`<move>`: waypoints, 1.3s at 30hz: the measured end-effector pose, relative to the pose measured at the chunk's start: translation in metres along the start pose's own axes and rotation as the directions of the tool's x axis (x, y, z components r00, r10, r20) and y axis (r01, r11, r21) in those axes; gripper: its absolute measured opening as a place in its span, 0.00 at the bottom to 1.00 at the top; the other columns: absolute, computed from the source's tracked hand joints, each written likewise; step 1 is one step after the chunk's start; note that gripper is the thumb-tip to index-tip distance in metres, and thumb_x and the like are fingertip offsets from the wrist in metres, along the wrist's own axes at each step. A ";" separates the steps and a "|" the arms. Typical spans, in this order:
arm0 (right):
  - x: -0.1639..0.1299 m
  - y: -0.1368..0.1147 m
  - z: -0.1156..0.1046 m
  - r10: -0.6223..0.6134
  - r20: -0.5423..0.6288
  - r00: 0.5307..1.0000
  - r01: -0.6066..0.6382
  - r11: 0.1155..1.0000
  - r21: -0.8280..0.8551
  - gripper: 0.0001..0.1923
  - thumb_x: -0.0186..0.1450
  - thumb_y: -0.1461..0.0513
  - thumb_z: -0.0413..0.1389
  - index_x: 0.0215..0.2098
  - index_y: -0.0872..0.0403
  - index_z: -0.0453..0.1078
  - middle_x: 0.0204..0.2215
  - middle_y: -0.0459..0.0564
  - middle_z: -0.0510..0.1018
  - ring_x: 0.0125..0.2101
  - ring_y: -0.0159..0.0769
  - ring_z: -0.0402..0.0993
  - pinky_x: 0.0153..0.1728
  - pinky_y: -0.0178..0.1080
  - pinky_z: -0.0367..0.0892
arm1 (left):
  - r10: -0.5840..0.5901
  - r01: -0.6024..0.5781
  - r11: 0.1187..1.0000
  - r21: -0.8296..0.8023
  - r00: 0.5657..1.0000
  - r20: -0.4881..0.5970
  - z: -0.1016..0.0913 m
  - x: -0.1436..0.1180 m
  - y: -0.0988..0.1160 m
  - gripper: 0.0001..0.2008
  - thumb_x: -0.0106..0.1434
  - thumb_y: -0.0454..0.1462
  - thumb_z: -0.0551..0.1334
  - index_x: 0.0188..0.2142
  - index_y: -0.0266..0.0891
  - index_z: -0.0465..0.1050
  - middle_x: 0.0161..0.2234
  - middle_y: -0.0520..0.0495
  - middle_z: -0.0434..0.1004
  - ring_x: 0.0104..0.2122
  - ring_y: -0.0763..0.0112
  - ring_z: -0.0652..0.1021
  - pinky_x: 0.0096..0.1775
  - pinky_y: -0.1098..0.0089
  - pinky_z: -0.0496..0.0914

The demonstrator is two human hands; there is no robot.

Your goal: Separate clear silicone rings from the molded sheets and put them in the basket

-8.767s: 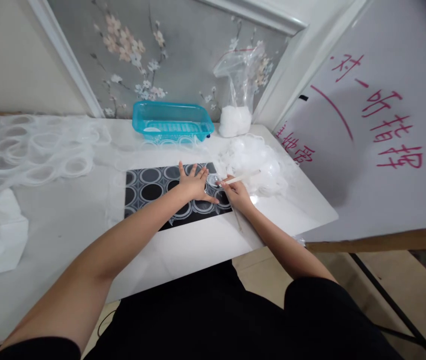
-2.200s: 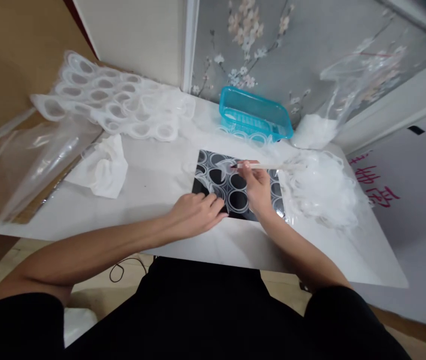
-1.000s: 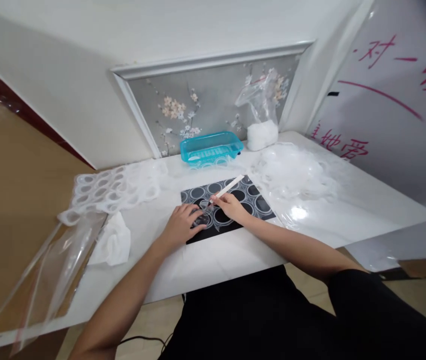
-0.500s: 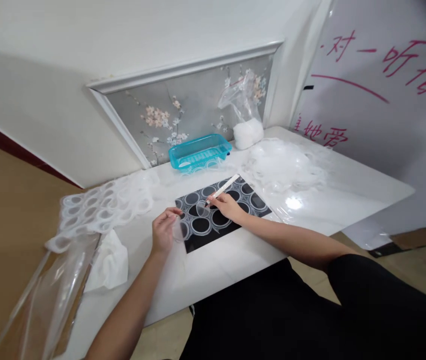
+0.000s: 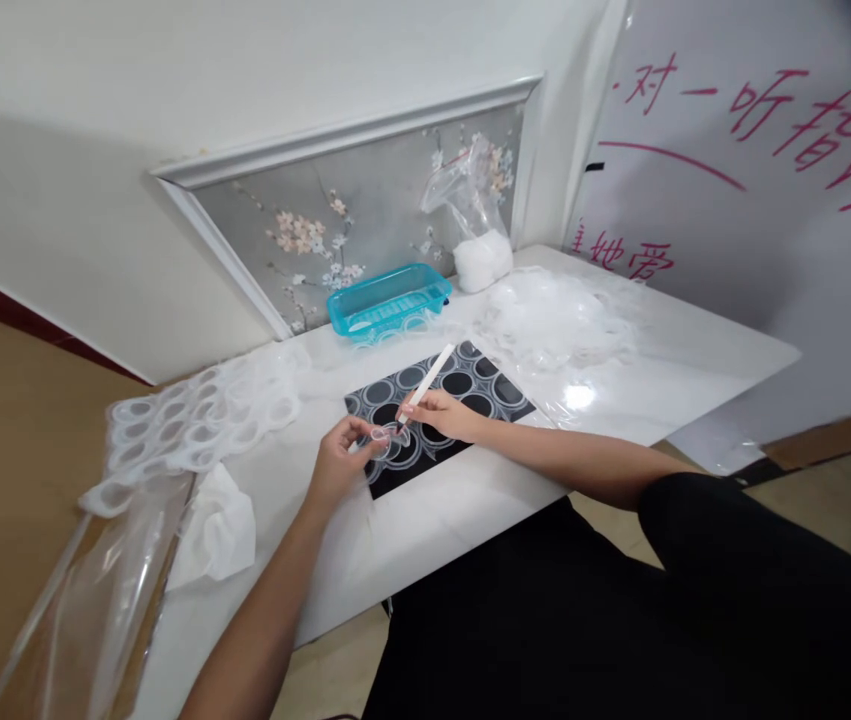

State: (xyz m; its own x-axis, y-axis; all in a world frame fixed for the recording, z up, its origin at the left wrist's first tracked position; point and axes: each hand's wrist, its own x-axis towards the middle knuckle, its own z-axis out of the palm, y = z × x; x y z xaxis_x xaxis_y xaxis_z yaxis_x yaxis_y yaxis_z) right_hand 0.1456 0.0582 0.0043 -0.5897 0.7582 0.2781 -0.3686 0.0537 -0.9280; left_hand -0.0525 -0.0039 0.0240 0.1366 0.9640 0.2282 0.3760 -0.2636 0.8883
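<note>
The clear film disc [image 5: 382, 434], pinched in the left hand [image 5: 336, 468] just above the black mat [image 5: 436, 410], should be held taut while the white pen tool [image 5: 422, 385], gripped by the right hand [image 5: 441, 413], is worked at its edge.

bare tabletop [image 5: 470, 500] ahead, film heap [image 5: 552, 320] seemingly crowding right

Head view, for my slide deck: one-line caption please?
Left hand pinches a small clear film disc while right hand touches a white pen-like tool to it.
</note>
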 end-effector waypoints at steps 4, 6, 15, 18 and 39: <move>-0.002 0.003 0.003 0.041 0.012 0.999 -0.041 0.999 -0.001 0.23 0.53 0.46 0.63 0.30 0.57 0.72 0.27 0.46 0.77 0.31 0.33 0.76 0.39 0.37 0.70 | 0.017 -0.020 0.998 0.055 0.998 0.064 -0.013 0.003 0.009 0.18 0.56 0.41 0.65 0.44 0.38 0.66 0.28 0.50 0.77 0.27 0.70 0.77 0.32 0.69 0.72; -0.004 0.003 0.003 0.042 -0.010 0.999 -0.043 0.996 -0.079 0.23 0.55 0.45 0.61 0.31 0.57 0.72 0.28 0.47 0.78 0.32 0.33 0.75 0.39 0.36 0.69 | 0.059 -0.069 0.991 0.111 0.994 0.091 -0.025 0.004 0.015 0.14 0.56 0.38 0.63 0.43 0.37 0.70 0.30 0.48 0.77 0.30 0.70 0.77 0.33 0.71 0.71; 0.011 0.001 0.033 0.108 0.277 0.955 0.069 0.826 -0.559 0.21 0.66 0.49 0.52 0.35 0.59 0.73 0.27 0.49 0.78 0.27 0.31 0.72 0.29 0.31 0.62 | 0.283 -0.396 0.786 0.474 0.913 0.293 -0.053 -0.034 0.005 0.18 0.53 0.28 0.51 0.33 0.40 0.79 0.25 0.50 0.75 0.21 0.76 0.71 0.25 0.75 0.64; 0.019 0.014 0.038 0.130 0.286 0.949 0.082 0.776 -0.625 0.21 0.66 0.50 0.52 0.33 0.60 0.74 0.27 0.51 0.79 0.27 0.32 0.73 0.29 0.31 0.62 | 0.339 -0.488 0.650 0.583 0.872 0.353 -0.044 -0.061 -0.008 0.20 0.53 0.28 0.52 0.38 0.39 0.79 0.28 0.48 0.77 0.22 0.73 0.72 0.24 0.74 0.64; 0.019 0.021 0.033 0.100 0.413 0.905 0.221 0.720 -0.658 0.13 0.67 0.57 0.52 0.36 0.57 0.75 0.32 0.49 0.79 0.33 0.34 0.74 0.34 0.32 0.63 | 0.297 -0.524 0.447 0.725 0.852 0.432 -0.031 -0.069 -0.015 0.22 0.55 0.28 0.53 0.46 0.38 0.76 0.31 0.45 0.79 0.26 0.68 0.76 0.25 0.71 0.67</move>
State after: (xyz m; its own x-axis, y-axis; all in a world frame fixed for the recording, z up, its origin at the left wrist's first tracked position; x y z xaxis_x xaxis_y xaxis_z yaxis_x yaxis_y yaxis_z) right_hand 0.1035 0.0523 -0.0018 -0.8676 0.4230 0.2616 0.0771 0.6341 -0.7694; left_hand -0.0959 -0.0654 0.0069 0.6239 0.7274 0.2858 0.7613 -0.6483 -0.0119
